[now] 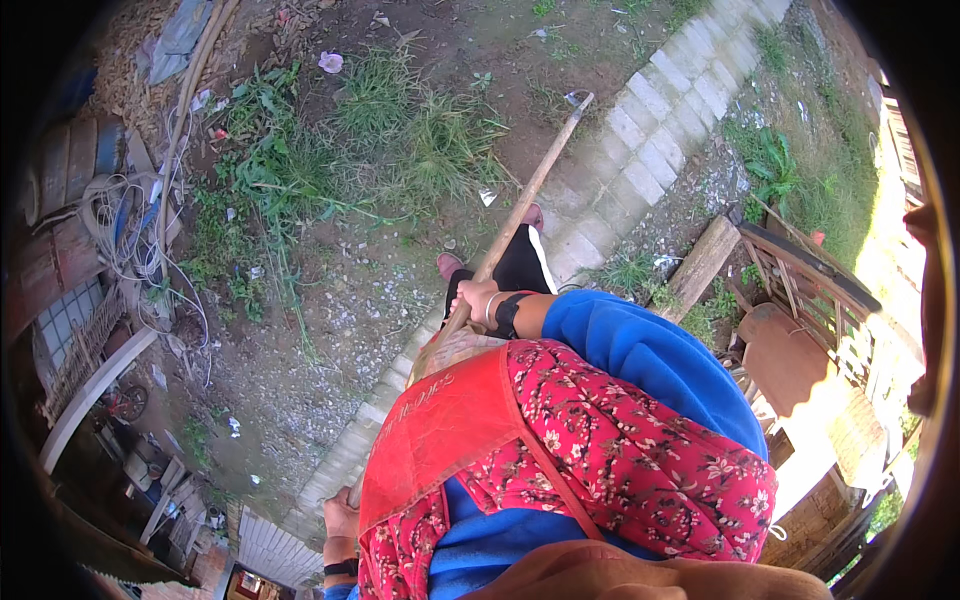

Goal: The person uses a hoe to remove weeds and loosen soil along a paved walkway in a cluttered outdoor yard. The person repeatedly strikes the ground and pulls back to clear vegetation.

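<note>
My right hand [475,298] is closed around the wooden handle [534,184] of a long tool, just ahead of my waist. The handle slants away over a strip of paving blocks. At its far end, near the ground, shows a small metal head [577,97], too small to identify surely. At my left side, my left hand [341,516] grips the handle's near end, partly hidden by my red apron [435,435]. The handle between my hands is mostly covered by the apron.
A paving-block path [652,142] crosses the dirt yard. Grass clumps [427,127] and weeds [277,161] grow ahead to the left. A tangled pale cable [124,217] hangs over boards at far left. To the right are a log [701,262] and a wooden rack [814,277].
</note>
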The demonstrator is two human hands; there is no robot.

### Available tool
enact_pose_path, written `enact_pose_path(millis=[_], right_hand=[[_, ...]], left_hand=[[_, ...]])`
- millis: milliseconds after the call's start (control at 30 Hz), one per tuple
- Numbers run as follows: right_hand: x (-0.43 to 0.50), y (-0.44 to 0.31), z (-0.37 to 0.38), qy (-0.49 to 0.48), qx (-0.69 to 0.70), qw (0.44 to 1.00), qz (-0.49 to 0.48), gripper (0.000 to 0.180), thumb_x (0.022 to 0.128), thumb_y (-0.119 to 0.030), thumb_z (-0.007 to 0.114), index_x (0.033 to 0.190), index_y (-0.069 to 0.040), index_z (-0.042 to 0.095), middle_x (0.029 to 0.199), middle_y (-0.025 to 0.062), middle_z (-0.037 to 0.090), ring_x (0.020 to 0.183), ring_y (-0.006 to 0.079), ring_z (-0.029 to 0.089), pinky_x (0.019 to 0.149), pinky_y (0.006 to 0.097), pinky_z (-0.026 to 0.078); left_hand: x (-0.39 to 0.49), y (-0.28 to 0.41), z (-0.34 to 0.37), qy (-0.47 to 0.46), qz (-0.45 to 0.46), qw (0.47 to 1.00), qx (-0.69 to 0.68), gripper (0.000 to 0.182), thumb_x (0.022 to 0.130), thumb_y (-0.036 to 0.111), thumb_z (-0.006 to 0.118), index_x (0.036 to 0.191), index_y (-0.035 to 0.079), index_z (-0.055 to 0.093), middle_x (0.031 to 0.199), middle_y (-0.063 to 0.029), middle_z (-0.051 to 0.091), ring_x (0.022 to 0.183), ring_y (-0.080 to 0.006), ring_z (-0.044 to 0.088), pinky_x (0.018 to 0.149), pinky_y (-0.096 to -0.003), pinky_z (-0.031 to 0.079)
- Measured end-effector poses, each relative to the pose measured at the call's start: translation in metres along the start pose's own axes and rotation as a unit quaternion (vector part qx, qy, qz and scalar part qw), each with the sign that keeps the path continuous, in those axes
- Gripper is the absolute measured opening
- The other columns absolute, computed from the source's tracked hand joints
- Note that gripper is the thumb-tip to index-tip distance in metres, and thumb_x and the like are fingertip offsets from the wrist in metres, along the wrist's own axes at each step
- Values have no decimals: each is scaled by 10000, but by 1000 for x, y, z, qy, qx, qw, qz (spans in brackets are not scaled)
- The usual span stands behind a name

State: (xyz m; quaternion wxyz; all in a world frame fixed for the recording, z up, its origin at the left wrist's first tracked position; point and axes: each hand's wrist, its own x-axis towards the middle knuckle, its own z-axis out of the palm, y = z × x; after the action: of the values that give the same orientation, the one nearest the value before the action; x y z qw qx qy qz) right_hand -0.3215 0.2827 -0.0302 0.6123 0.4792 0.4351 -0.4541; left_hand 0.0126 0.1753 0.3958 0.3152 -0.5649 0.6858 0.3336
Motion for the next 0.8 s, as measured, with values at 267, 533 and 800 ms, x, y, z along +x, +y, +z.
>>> enact_pose_path(millis=[267, 533, 800], right_hand=[[-22, -93, -12, 110, 8, 984, -143, 83, 841, -14, 578, 802, 17, 511, 699, 123, 510, 563, 262, 552, 516, 440, 529], [27, -116, -10, 34, -30, 981, -189, 77, 879, -60, 571, 842, 5, 551, 726, 124, 552, 632, 269, 604, 530, 428, 543], [2, 46, 103, -31, -46, 998, -41, 104, 846, -58, 595, 898, -40, 506, 738, 100, 547, 636, 285, 627, 598, 462, 551]], left_hand=[[51, 27, 33, -54, 2, 994, -90, 318, 772, 313, 715, 815, 6, 646, 726, -244, 632, 715, -317, 677, 616, -387, 502], [10, 15, -14, 6, 33, 993, 116, 166, 707, 177, 679, 784, 41, 625, 703, -247, 618, 688, -412, 637, 591, -438, 509], [-90, -95, -109, 168, -88, 928, 322, 135, 634, 113, 662, 735, 83, 578, 665, -165, 639, 636, -398, 632, 581, -474, 507]])
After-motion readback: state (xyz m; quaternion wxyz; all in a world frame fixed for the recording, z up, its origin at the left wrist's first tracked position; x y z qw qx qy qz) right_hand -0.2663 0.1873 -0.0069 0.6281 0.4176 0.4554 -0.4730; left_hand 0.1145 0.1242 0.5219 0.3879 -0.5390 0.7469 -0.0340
